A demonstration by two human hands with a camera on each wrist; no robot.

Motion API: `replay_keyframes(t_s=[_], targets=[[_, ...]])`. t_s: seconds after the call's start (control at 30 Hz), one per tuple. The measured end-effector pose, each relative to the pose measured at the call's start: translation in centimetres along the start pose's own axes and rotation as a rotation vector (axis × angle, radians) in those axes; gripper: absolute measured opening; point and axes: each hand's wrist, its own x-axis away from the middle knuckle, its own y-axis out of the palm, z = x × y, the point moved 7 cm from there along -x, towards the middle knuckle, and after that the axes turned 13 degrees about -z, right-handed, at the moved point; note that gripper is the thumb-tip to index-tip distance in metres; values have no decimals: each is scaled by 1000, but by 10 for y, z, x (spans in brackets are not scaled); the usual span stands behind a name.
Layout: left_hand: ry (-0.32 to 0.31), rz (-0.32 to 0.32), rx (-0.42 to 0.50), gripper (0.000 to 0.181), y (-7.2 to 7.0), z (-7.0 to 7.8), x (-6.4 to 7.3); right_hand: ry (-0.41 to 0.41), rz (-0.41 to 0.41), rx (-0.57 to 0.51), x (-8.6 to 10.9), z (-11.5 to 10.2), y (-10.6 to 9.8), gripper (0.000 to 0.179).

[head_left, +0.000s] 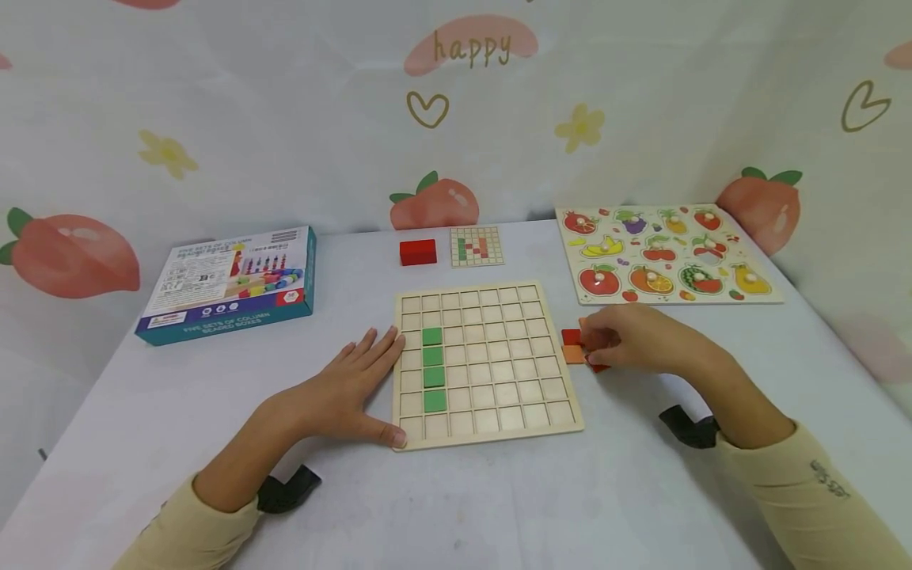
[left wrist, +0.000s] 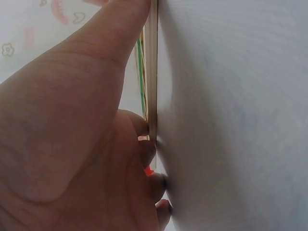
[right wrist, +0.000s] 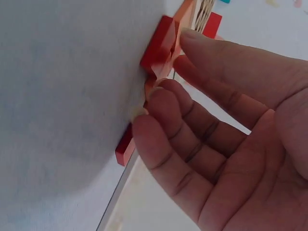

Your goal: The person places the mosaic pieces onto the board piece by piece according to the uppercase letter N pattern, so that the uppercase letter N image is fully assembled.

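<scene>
Board (head_left: 484, 354) flat on table. Four green tiles (head_left: 434, 377) stacked in one column on its left side; no red or orange on it yet. Left hand (head_left: 344, 398): fingers spread, lying along board's left edge, thumb at near-left corner; looks like steadying. Right hand (head_left: 634, 339) just right of board, over red tile (head_left: 571, 337), orange tile (head_left: 573, 355) and others; fingers bent, thumb and index close together, can't tell if one is pinched. Card (head_left: 470, 257) beyond board shows green, red and orange cells; red block (head_left: 418, 252) beside it. Step, my read: green column done, picking the next color. Next move likely calls for pinching one tile by its edges, then matching its cell to card.
</scene>
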Motion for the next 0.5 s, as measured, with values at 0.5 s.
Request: replay_keyframes(t_s=[0.5], targets=[[-10, -7, 0, 132, 0, 0, -1, 0, -54, 24, 4, 2, 3, 22]])
